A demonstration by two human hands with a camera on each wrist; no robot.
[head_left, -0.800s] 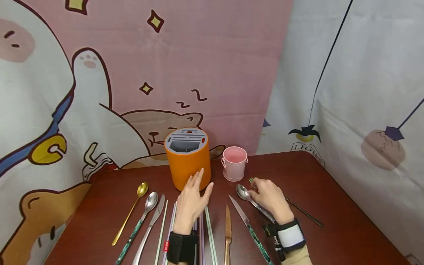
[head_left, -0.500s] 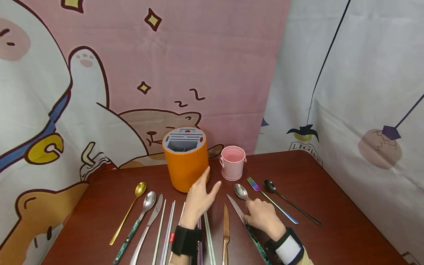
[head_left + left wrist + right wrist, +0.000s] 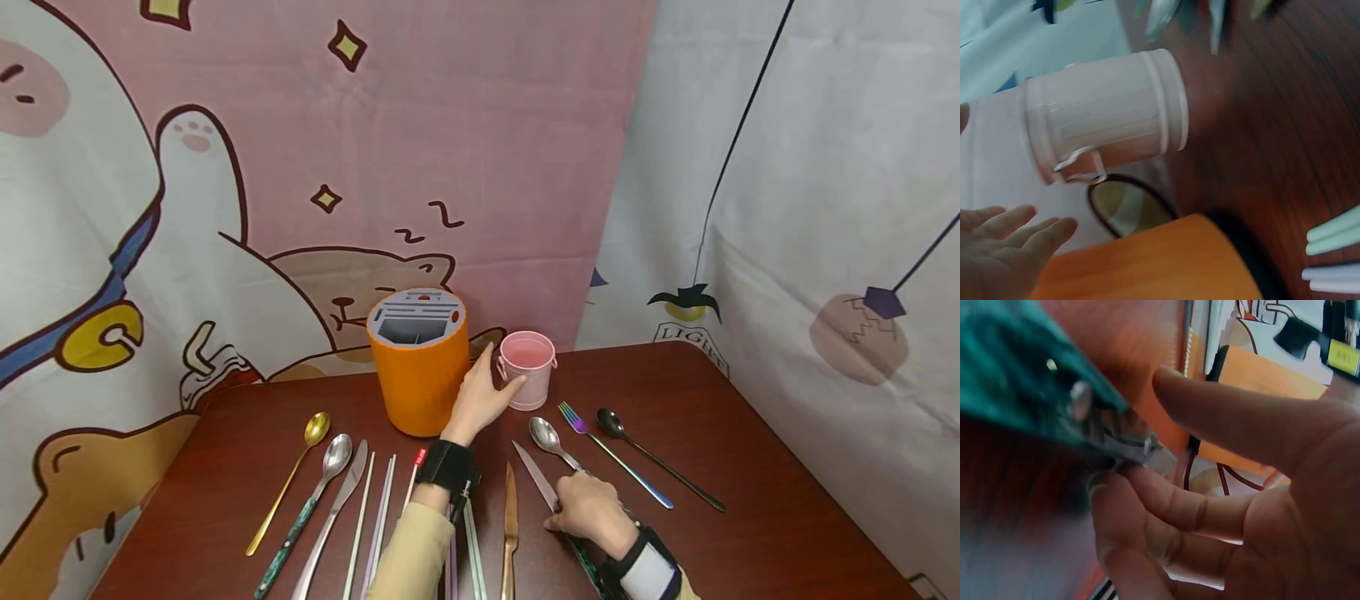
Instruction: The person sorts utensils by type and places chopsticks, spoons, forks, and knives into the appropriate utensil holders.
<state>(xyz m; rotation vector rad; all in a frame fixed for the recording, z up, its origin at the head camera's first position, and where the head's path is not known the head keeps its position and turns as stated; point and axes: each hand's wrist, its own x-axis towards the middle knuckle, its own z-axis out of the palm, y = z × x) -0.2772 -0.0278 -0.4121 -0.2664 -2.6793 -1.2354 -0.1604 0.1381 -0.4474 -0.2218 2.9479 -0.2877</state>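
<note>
With fingers straight and thumb spread, my left hand (image 3: 486, 400) is between the orange cutlery holder (image 3: 420, 383) and the small pink bucket (image 3: 534, 387). The left wrist view shows a gap between the fingers and the bucket (image 3: 1100, 103). Over a knife (image 3: 534, 473) with a green marbled handle bends my right hand (image 3: 592, 510). In the right wrist view its fingertips touch the knife's edge near the end of the handle (image 3: 1029, 381), and the thumb (image 3: 1210, 412) stands apart from it. Beside this hand lies a silver spoon (image 3: 544, 434), its handle partly hidden.
Right of the spoon lie a rainbow fork (image 3: 615, 454) and a black spoon (image 3: 652, 454). A copper knife (image 3: 511, 517) and several chopsticks (image 3: 471, 542) lie in front. On the left are a gold spoon (image 3: 296, 475), a green-handled spoon (image 3: 311, 500) and a silver knife (image 3: 337, 508).
My left hand has moved forward and right, from before the orange holder to beside the pink bucket. My right hand has left the fork and black spoon and come down-left to the green-handled knife.
</note>
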